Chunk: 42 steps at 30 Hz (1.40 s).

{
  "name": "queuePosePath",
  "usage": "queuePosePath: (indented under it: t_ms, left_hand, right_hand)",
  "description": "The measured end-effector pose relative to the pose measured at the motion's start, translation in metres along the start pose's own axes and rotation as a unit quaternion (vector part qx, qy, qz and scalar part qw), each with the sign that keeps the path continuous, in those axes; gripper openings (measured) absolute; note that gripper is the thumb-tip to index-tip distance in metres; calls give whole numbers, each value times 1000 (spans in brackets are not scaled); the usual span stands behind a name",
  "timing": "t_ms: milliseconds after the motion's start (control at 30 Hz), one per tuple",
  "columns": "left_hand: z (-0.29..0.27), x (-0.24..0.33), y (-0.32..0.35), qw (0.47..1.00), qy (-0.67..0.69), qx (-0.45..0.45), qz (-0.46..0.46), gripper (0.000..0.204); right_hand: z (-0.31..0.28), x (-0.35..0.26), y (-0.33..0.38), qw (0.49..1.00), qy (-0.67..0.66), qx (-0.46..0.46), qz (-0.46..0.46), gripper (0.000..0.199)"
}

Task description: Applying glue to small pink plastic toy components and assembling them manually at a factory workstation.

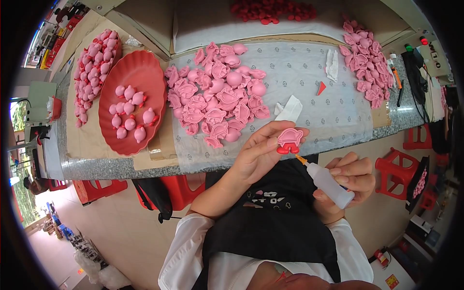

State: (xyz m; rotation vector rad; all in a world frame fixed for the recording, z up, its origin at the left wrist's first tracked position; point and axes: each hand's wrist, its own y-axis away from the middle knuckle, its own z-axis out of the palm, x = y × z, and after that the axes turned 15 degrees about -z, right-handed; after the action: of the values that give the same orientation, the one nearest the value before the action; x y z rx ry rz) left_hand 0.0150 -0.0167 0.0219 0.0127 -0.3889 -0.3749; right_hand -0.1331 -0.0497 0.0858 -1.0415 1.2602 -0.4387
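Between the thumb and fingers of my left hand (255,152) is a small pink figure piece (290,137), its hollow side showing. Red feet (285,149) sit at its lower end. My right hand (357,175) grips a whitish squeeze bottle (330,185), tilted with its tip up and to the left. The bottle's thin orange nozzle (301,159) comes close to the red feet; whether it touches them I cannot tell. Both hands are over the bench's near edge. A large heap of pink pieces (217,92) lies beyond my left hand.
A red scalloped tray (108,128) at left holds several pink figures with red parts. More such figures (96,63) are piled behind it. Pink pieces (369,67) lie at far right, red pieces (270,12) on the shelf. White tissue (290,108) lies on the sheet. Red stools (394,169) stand below.
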Motion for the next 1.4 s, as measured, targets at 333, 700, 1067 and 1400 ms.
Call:
queuePosePath:
  t_ms: [333,700,1067,1400]
  left_hand:
    - [2,0,-1,1000,-6,4,-5,38]
    - [2,-1,1,999,-35,1,-12,38]
    - [3,0,0,999,-34,0,-12,37]
    - [3,-2,-1,999,-34,4,-10,37]
  right_hand:
    - [-1,-3,-1,1000,5,21,-1,52]
    - [15,4,7,996,46,70,-14,43]
    - [11,8,-4,998,50,25,-43,43]
    - [10,11,-1,997,59,8,-45,43]
